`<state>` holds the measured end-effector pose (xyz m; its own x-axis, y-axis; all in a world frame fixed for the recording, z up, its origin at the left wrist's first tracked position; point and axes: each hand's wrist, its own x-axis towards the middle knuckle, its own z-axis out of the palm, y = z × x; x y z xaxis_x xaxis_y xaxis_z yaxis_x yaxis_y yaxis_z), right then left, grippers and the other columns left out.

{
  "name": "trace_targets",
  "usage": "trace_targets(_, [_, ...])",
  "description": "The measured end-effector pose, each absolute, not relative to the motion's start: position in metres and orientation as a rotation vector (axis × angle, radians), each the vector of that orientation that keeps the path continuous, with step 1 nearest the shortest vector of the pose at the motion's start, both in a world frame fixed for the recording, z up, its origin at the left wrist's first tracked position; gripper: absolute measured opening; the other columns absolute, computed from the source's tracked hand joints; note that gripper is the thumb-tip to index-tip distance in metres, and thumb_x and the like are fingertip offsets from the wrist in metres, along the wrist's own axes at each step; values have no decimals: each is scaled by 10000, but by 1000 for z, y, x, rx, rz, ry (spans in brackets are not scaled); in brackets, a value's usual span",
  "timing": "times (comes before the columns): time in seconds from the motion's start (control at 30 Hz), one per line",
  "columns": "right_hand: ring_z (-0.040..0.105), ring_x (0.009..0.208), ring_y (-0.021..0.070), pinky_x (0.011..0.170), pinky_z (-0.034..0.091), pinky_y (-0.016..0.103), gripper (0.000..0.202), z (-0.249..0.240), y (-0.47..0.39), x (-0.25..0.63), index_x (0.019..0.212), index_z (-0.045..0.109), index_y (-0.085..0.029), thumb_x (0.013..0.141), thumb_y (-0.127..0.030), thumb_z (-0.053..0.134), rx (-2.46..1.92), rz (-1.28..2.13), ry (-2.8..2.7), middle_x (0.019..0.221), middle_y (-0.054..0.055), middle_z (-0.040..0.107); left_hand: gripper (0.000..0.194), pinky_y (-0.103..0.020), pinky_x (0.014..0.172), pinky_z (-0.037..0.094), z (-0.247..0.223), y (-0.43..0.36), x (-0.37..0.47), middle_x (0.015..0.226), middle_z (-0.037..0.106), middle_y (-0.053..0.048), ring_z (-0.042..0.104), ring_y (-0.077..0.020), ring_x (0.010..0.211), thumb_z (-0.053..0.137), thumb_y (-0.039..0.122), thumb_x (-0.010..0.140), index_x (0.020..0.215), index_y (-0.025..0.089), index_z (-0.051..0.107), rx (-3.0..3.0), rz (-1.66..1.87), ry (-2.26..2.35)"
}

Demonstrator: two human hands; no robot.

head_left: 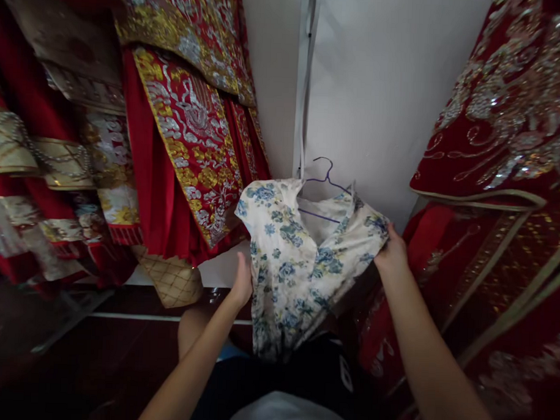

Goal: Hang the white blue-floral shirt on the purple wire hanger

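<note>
A white garment with blue flowers hangs in front of me on a purple hanger, whose hook points up and whose lower bar shows inside the V-shaped neckline. My right hand is closed on the garment's right sleeve edge, its fingers partly behind the cloth. At the garment's left side is my left hand, thumb up and touching the cloth; its other fingers are hidden behind the fabric.
Red garments with gold and silver embroidery hang at the left. More red beaded garments hang close on the right, beside my right forearm. Behind is a pale wall with a vertical metal strip.
</note>
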<state>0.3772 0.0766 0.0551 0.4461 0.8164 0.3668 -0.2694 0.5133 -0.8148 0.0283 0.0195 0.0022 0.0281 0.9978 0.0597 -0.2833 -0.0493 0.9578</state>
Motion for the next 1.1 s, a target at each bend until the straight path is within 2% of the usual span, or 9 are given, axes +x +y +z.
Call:
trace_targets(0.07, [668, 1073, 299, 867, 570, 516, 383, 59, 80, 367, 941, 670, -246, 821, -569, 501, -749, 797, -831, 1035, 102, 725, 799, -457, 1069, 444, -9, 13, 26, 1077, 744, -100, 605, -325, 1204, 566, 849, 644, 1105, 215, 721, 1063, 1366, 925])
trace_targets(0.13, [680, 1036, 303, 863, 570, 513, 371, 63, 80, 356, 943, 671, -240, 815, -555, 522, -749, 860, -846, 1033, 105, 725, 667, -431, 1107, 415, -19, 5, 26, 1135, 731, -72, 592, -313, 1226, 777, 640, 604, 1118, 221, 716, 1124, 1389, 959])
trace_targets(0.2, [691, 988, 305, 847, 572, 507, 381, 64, 74, 348, 947, 668, -234, 808, -564, 538, -753, 899, -876, 1014, 108, 726, 610, -423, 1108, 418, -28, -5, 28, 1165, 720, -65, 593, -310, 1227, 848, 481, 582, 1113, 212, 716, 1149, 1401, 997])
trace_targets(0.33, [685, 954, 286, 835, 562, 463, 378, 47, 50, 342, 976, 643, -213, 767, -526, 610, -819, 822, -885, 1011, 104, 711, 551, -436, 1068, 453, -50, -23, 36, 1122, 733, -94, 632, -315, 1167, 836, 471, 608, 1064, 180, 730, 1029, 1442, 1044])
trace_targets(0.47, [631, 992, 227, 924, 491, 404, 410, 2, 14, 311, 1038, 592, -198, 688, -386, 695, -978, 319, -635, 1074, 72, 661, 603, -446, 1041, 464, -73, -31, 39, 1127, 726, -131, 647, -327, 1124, 844, 498, 580, 1031, 114, 735, 954, 1511, 1153])
trace_targets(0.53, [615, 945, 206, 885, 487, 364, 333, -22, 0, 280, 975, 582, -195, 725, -402, 660, -1009, 137, -563, 1016, 67, 649, 593, -435, 1024, 473, -80, -33, 39, 1110, 730, -133, 653, -317, 1104, 838, 491, 589, 1019, 95, 737, 990, 1551, 1205])
trace_targets(0.7, [537, 513, 170, 501, 420, 290, 436, -50, -4, 209, 829, 597, -207, 846, -624, 470, -1098, 943, -1111, 609, 18, 609, 460, -402, 989, 494, -84, -39, 44, 1050, 747, -117, 680, -282, 1032, 790, 443, 681, 982, 98, 751, 1147, 1513, 1212])
trace_targets(0.9, [534, 526, 163, 496, 381, 262, 330, -46, 12, 204, 819, 543, -243, 760, -553, 639, -1171, 867, -1111, 552, -39, 559, 490, -384, 1039, 466, -82, -53, 59, 1156, 719, -116, 656, -271, 1118, 764, 443, 729, 1092, 116, 727, 1134, 1486, 1100])
trace_targets(1.1, [374, 415, 83, 407, 252, 212, 297, -33, 3, 211, 654, 519, -212, 701, -484, 627, -1002, 1109, -1004, 479, -65, 455, 514, -387, 1032, 469, -81, -53, 52, 1144, 721, -126, 651, -278, 1123, 776, 458, 708, 1091, 119, 721, 1066, 1485, 1120])
